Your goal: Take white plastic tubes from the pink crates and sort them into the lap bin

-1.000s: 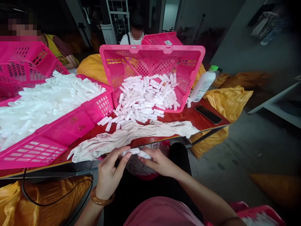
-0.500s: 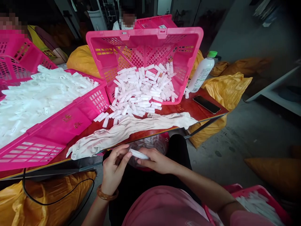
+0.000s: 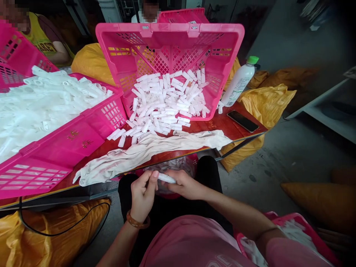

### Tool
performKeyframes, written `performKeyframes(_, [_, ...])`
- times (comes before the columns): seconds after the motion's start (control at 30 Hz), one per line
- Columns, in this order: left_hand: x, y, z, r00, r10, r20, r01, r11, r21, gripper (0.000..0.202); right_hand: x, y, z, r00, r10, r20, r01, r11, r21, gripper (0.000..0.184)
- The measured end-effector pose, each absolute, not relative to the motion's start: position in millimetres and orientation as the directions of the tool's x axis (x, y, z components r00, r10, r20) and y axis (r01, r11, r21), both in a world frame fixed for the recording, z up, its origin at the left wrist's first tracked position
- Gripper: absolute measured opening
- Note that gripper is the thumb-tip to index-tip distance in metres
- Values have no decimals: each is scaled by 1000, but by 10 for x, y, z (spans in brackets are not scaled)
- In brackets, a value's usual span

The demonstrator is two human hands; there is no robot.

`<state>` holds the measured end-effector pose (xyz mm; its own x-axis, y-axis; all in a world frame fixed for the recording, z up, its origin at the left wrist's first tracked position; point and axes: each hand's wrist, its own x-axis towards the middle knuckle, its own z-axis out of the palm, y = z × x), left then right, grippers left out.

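A short white plastic tube (image 3: 166, 178) is held between my two hands, above my lap. My left hand (image 3: 144, 191) pinches its left end between thumb and fingers. My right hand (image 3: 185, 184) is closed around the other end, its fingers partly hidden by the tube. Below and behind the hands, a pink basket of white tubes (image 3: 180, 165) sits under the table edge. On the table, a heap of similar white tubes (image 3: 167, 100) spills out of a tipped pink basket (image 3: 169, 33).
A full pink crate (image 3: 91, 129) stands at the left. A white cloth (image 3: 150, 152) lies along the front edge of the red table (image 3: 211, 128). A bottle (image 3: 239, 83) and a phone (image 3: 242, 121) are at the right. Another person (image 3: 52, 40) sits across at far left.
My left hand has moved right and its fingers have closed onto the tube's end. The right hand still holds the tube, and the whole view has shifted slightly.
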<state>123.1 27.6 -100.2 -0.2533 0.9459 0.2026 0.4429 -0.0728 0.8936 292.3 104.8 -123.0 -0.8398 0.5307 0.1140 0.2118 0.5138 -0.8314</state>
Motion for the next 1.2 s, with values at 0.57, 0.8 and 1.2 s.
performKeyframes(0.57, [1191,133,-1244,-72,986,148,327,-117,938,40,2938,1055,-1245,-944,326,46,75,349,-934,10])
performKeyframes(0.8, [1212,102,-1382,43,996,83,448,-93,889,13,2907,926,-1381,-778,628,-21,427,503,-751,14])
performKeyframes(1.2, [1045,78,-1201,284,959,23,473,-161,866,9,2945,1188,-1206,-955,294,-35,206,577,-791,16])
